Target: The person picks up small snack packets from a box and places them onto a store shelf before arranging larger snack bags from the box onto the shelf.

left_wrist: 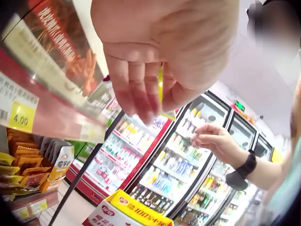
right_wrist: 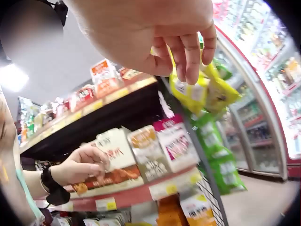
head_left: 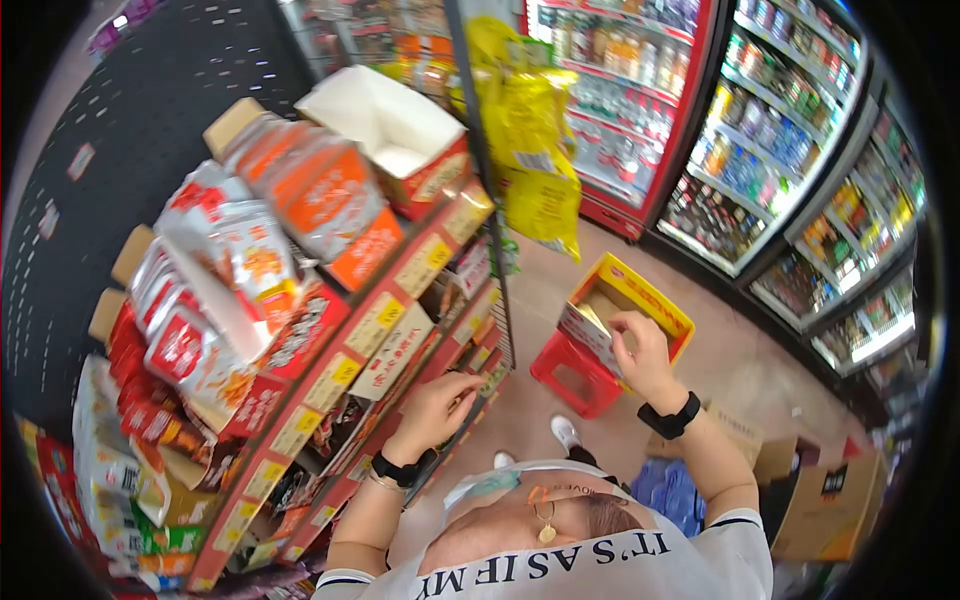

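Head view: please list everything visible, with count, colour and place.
Rack: one, red, left
Packets: many, mixed colours, on rack
Carton: one, white and red, on rack
Bags: several, yellow, rack end
Fridges: several, red or black, background
Display box: one, mainly yellow, centre right
Stand: one, red, centre
Cardboard boxes: several, brown, lower right
Bundle: count unclear, blue, lower right
Shoes: two, white, lower centre
Wristbands: two, black, worn
Left grip: one, bare, by rack
Right grip: one, bare, over display box

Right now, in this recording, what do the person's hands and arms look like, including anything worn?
Both the left hand and right hand are ungloved. Each wrist wears a black wristband with a dark housing; a thin bracelet seems to sit beside the left one. The forearms are bare below short white sleeves edged with dark stripes.
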The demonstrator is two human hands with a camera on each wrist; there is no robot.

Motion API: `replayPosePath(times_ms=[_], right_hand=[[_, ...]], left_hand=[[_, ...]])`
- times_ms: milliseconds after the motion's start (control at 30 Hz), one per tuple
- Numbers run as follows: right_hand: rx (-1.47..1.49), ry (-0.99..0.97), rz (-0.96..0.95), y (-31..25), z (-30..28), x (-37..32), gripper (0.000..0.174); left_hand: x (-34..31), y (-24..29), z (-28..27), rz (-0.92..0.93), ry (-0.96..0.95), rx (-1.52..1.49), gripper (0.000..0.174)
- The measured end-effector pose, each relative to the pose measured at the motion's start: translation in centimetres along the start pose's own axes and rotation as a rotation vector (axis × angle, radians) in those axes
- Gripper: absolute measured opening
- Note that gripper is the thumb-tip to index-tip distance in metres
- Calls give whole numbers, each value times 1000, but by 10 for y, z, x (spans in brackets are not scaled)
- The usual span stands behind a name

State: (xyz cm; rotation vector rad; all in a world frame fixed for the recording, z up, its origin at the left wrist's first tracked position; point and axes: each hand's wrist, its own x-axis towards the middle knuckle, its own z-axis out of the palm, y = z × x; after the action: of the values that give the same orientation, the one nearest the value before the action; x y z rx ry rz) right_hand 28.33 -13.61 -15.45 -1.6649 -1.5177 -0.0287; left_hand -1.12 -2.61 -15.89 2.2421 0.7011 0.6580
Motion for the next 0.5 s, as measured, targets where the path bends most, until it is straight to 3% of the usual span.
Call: replayPosePath(times_ms=[67, 133, 333, 400, 433, 500], right_hand=[[12, -12, 288, 28, 6, -54, 17], [-48, -18, 399, 37, 5, -95, 18], [-137, -118, 668, 80, 2, -185, 15], [-241, -249, 722, 109, 0, -211, 17], [-239, -251, 733, 127, -1, -227, 17], [-240, -506, 843, 163, -3, -264, 21]], left_hand=[[1, -9, 13, 0, -92, -11, 18], [4, -20, 30, 32, -128, -35, 18], [12, -53, 74, -237, -502, 37, 34], [8, -77, 91, -382, -667, 81, 43], [3, -90, 101, -384, -678, 81, 43], [-10, -120, 121, -521, -648, 43, 43]])
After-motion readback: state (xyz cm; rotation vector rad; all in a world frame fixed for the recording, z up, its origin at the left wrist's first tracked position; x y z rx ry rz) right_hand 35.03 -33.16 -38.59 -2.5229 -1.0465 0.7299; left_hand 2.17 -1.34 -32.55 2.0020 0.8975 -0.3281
